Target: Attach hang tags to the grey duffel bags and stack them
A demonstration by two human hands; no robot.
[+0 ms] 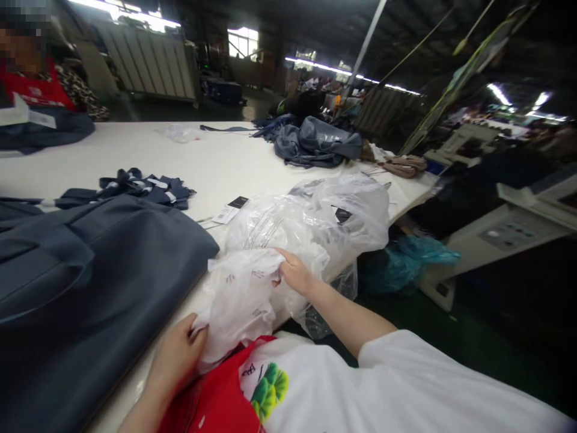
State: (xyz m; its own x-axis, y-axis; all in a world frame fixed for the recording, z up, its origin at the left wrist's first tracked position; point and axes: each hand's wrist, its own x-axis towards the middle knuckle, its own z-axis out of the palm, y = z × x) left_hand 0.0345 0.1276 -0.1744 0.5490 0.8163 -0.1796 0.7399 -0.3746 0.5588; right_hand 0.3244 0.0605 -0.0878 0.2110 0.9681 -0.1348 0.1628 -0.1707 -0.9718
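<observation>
Between my two hands a thin white plastic bag with small dark print is stretched out at the table's near edge. My left hand pinches its lower left side. My right hand grips its upper right corner, fingers closed on the film. Just behind it lies a heap of clear plastic bags, crumpled on the table. A large dark blue-grey fabric bag with a handle lies to the left, near my left hand. A black and white tag rests beyond the bags.
Dark straps are bundled on the white table. Dark bags are piled at the far end. Another person in a red apron stands at the far left. A machine and teal plastic are at the right.
</observation>
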